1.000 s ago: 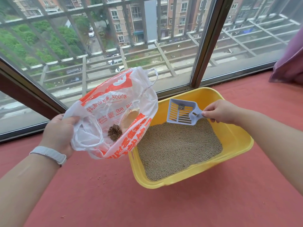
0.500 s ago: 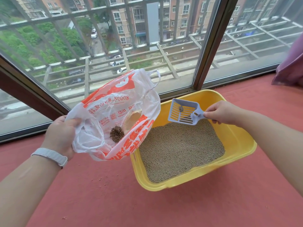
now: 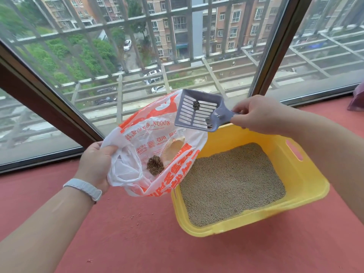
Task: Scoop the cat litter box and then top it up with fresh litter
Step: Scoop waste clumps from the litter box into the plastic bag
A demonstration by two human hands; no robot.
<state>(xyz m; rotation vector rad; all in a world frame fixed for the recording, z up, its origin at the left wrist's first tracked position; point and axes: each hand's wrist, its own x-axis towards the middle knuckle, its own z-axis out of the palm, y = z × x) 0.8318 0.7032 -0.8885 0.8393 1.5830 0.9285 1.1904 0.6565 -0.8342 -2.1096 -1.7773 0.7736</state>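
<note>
Right hand [image 3: 256, 114] hides most of the scoop [image 3: 199, 112] handle; only a short stub shows at its fingers [image 3: 239, 117], which are curled round it in a grip; right forearm cut off at frame edge; purple cloth [image 3: 356, 99] at far right edge cropped, can't tell what it is; bag [image 3: 157, 142] print mirrored and hard to read; pale lump in bag beside the dark clump [image 3: 155, 165] not identifiable.

Scoop long axis runs roughly left-right, handle toward right hand, slotted blade pointing left and slightly up; blade held in the air above bag's upper edge and above the box [image 3: 307, 186] back-left corner, touching neither as far as visible; small dark clump [image 3: 196, 104] sits on the slots near blade middle, well left of the gripping fingers.

Left hand [image 3: 96, 164] pinches bag rim, thumb over the plastic, holding the mouth open toward the scoop; white band [image 3: 83, 188] on left wrist; bag bottom overlaps box's left rim.

Yellow box sits on red floor [image 3: 137, 243] by the window [image 3: 157, 46], filled with tan litter [image 3: 230, 184]; a few stray grains on floor left of box.
</note>
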